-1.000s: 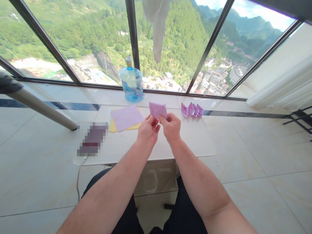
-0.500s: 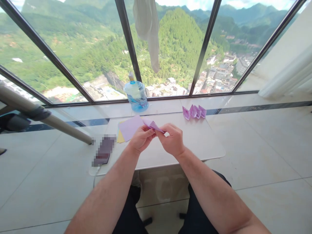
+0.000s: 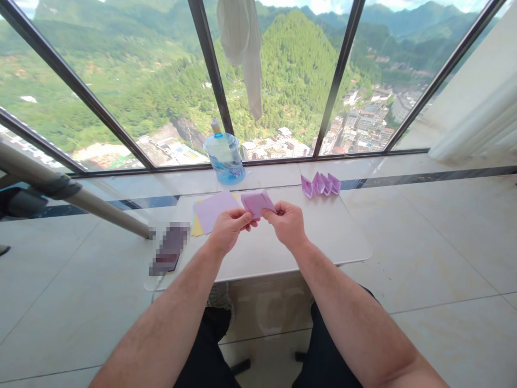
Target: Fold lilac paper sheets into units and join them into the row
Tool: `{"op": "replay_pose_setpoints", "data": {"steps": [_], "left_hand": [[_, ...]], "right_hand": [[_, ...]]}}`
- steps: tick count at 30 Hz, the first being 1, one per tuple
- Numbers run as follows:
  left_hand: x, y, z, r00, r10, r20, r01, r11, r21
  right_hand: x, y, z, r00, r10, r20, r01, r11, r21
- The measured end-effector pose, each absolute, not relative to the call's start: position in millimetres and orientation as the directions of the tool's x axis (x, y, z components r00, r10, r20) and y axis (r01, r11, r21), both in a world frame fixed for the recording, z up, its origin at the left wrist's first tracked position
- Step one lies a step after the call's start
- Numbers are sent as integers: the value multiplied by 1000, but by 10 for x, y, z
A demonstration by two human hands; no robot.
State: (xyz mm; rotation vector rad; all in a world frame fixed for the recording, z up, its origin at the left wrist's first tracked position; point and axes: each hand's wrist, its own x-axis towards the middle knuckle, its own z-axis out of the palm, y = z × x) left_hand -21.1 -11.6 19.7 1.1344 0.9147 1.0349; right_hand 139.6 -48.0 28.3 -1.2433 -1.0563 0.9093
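A folded piece of pink-purple paper (image 3: 257, 202) is held up over the white low table (image 3: 323, 242). My left hand (image 3: 231, 229) pinches its lower left edge, thumb on top. On the right edge, my right hand (image 3: 288, 222) grips it between thumb and fingers. Flat sheets of paper (image 3: 214, 210), purple on top with yellow showing beneath, lie just behind my left hand. Several folded purple paper pieces (image 3: 321, 185) stand in a row at the table's back right.
A phone (image 3: 173, 248), blurred out, lies at the table's left end with a white cable. Behind the table stands a blue water jug (image 3: 224, 159) by the window. A thick grey pole (image 3: 109, 210) slants in from the left. My knees are below the front edge.
The folded paper has been turned so its flat, four-sided face shows instead of a narrow edge. My hands have moved slightly apart, both still holding it.
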Motion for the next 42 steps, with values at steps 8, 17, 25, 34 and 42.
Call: {"op": "replay_pose_setpoints", "data": {"steps": [8, 17, 25, 34, 42], "left_hand": [[-96, -152, 63, 183, 982, -38, -148, 66, 987], [1, -250, 54, 179, 984, -19, -120, 41, 992], [21, -281, 2, 186, 982, 13, -50, -4, 999], [32, -307, -33, 193, 981, 26, 2, -26, 1000], [3, -324, -18, 240, 969, 57, 193, -105, 976]], "right_hand": [[1452, -393, 154, 297, 945, 134, 25, 133, -991], [1503, -330, 108, 276, 952, 132, -6, 139, -990], [1515, -318, 103, 278, 951, 135, 16, 136, -991], [1504, -364, 148, 252, 955, 155, 69, 142, -987], [1560, -362, 184, 247, 959, 140, 189, 94, -977]]}}
